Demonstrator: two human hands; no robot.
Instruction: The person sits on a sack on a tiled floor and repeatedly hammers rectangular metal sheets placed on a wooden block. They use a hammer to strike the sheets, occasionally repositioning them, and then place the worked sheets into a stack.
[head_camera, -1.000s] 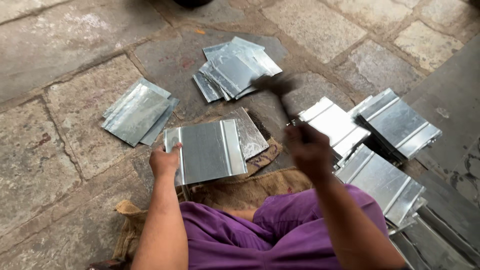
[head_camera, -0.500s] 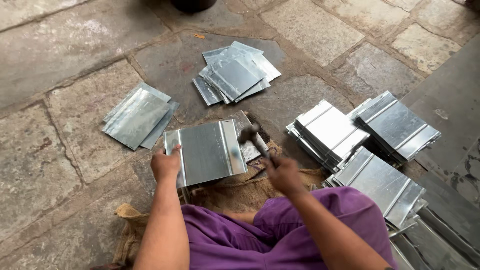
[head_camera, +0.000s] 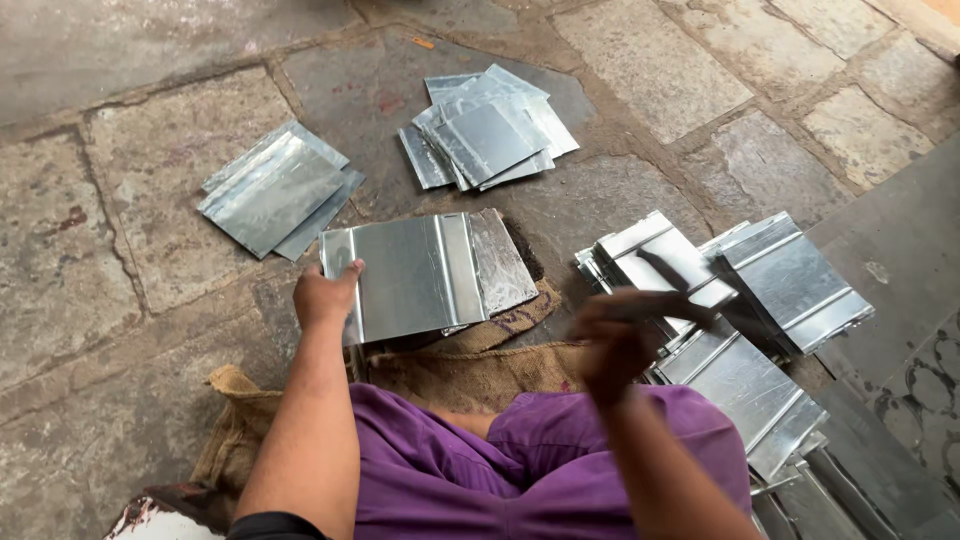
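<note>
Looking down from the head camera, I see the stone floor (head_camera: 130, 260) filling most of the view, uneven slabs with dirty joints. Next in size come the person's purple-clad knees (head_camera: 520, 465) at 6 o'clock, then the burlap sack (head_camera: 470, 360) spread under the work.

Stacks of folded metal sheets (head_camera: 740, 300) crowd 3 to 4 o'clock, a loose pile of flat sheets (head_camera: 490, 135) lies at 12 o'clock, and another small pile (head_camera: 275, 190) sits at 10 o'clock, well apart from the rest.

At the centre lies the ribbed metal sheet (head_camera: 415, 275), resting flat on the sack with a second sheet peeking from under its right edge. The left hand (head_camera: 325, 295) pins its left edge, fingers curled over the rim, thumb on top.

The right hand (head_camera: 615, 340) has changed most. Half a second ago it was low by the sheet's right edge with the hammer down on it; now it has swung up and off to 4 o'clock, blurred by motion. Its fingers are wrapped tight round the hammer (head_camera: 665, 285), whose dark handle streaks out toward 2 o'clock. I judge this as the lift between blows: the sheet has not shifted, so the fold along its right edge is being worked in place.
</note>
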